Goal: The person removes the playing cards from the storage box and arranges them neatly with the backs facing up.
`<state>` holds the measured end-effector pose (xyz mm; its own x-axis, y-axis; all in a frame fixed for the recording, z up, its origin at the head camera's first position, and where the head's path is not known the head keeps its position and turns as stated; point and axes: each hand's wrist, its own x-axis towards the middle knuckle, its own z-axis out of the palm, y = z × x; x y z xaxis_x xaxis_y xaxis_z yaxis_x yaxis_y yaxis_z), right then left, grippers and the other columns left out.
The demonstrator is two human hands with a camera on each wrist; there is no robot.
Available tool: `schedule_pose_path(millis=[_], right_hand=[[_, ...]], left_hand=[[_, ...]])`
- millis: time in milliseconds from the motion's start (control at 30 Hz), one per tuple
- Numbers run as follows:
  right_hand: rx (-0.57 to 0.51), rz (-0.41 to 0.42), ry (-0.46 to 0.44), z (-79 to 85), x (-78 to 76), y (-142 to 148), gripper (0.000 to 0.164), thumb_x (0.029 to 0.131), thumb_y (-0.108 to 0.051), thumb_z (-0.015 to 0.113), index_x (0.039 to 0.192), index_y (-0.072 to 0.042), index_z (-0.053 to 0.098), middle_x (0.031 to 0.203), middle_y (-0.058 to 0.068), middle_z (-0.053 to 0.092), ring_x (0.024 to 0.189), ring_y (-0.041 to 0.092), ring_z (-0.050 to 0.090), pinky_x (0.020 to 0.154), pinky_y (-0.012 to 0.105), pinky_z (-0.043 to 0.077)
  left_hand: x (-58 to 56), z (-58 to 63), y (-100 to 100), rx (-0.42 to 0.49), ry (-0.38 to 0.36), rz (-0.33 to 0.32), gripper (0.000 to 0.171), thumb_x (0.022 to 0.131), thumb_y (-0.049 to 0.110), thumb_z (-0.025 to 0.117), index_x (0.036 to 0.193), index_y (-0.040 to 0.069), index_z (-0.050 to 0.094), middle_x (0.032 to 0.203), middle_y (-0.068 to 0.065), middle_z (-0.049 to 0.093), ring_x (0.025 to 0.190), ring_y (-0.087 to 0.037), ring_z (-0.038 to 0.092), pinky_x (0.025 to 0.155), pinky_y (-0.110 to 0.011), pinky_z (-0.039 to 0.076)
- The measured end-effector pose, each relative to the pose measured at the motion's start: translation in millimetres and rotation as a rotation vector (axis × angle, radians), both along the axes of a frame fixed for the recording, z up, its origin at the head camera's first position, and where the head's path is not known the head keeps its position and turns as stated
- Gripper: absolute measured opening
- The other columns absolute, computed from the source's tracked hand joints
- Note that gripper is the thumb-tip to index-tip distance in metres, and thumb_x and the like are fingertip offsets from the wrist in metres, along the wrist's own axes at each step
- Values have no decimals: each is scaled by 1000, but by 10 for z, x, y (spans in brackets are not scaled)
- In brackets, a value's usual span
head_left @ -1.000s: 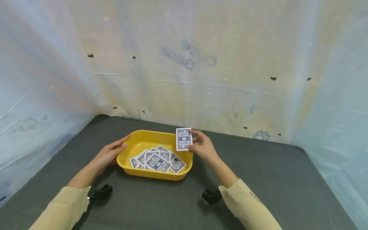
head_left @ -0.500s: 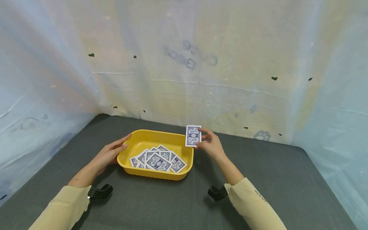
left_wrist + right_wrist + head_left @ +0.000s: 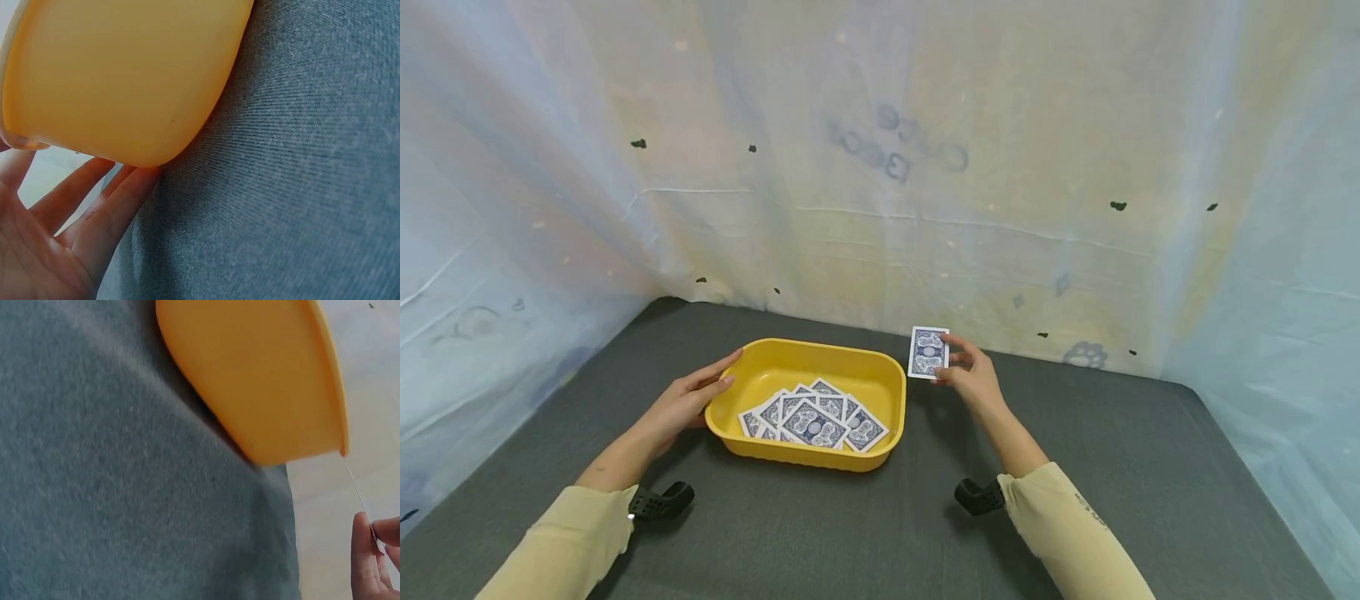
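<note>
In the head view, a yellow plastic tray (image 3: 820,354) holds a loose pile of blue-and-white patterned playing cards (image 3: 814,423), face down. My left hand (image 3: 681,408) holds the tray's left end, with the thumb at the rim and the fingers against the outer wall. The left wrist view shows fingertips (image 3: 147,177) touching the tray's outside (image 3: 137,81). Beyond the tray's right end, my right hand (image 3: 972,379) pinches a single playing card (image 3: 928,352) by its right edge, patterned back towards me. That card (image 3: 358,490) appears edge-on in the right wrist view.
A dark grey cloth (image 3: 805,533) covers the table. Behind it and along both sides hangs a pale printed sheet (image 3: 880,233). Black bands (image 3: 661,502) sit on both wrists, beside the light yellow sleeves (image 3: 561,542).
My right hand has moved right with the pinched card, from over the tray's right rim to outside it. The left hand, the tray and the pile have stayed put.
</note>
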<state>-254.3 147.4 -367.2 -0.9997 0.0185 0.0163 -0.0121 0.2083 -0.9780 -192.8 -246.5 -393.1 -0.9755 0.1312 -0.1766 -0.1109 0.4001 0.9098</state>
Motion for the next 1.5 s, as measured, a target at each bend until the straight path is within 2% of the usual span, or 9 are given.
schedule_pose_path(millis=[400,600,800,900,1067,1300,1500], right_hand=[[36,-33,-38,-97,-71,93,61,78,15,61,136,-3,52,99,19,57,68,10,59,80,43,57],[38,-18,-47,-153,-121,137,59,78,17,60,135,2,50,97,20,56,65,10,59,77,39,58],[87,-1,-70,-245,-171,172,57,80,15,59,135,4,48,97,18,54,66,12,60,71,32,58],[144,-9,-72,-293,-196,184,57,80,13,60,135,4,49,95,17,54,65,11,60,68,29,58],[311,-27,-60,-347,-225,202,56,79,6,63,134,2,52,95,20,61,62,10,62,64,28,56],[470,-44,-46,-363,-264,211,53,78,-3,67,130,0,57,105,25,66,73,26,67,61,29,49],[605,-36,17,-362,-304,199,47,79,-12,71,123,1,62,104,24,67,81,30,63,68,37,51]], left_hand=[[6,-4,0,10,0,-1,60,101,44,44,154,30,20,160,-16,14,134,-39,39,89,-40,53],[7,-2,1,14,3,-1,60,100,45,44,153,30,20,160,-16,15,132,-38,41,87,-38,54],[6,-3,5,9,-6,7,61,100,48,45,153,31,21,159,-17,15,129,-36,44,85,-35,54],[5,-3,6,10,-10,7,61,99,48,45,153,30,21,159,-18,16,128,-35,45,85,-35,54],[6,-3,7,9,-8,6,62,99,48,45,153,30,21,159,-18,16,127,-34,46,85,-35,54],[14,0,2,16,1,6,61,99,48,45,153,30,22,159,-18,16,128,-36,45,85,-36,54],[9,6,5,11,-2,6,61,99,48,44,153,30,22,159,-18,16,129,-36,44,86,-37,54]])
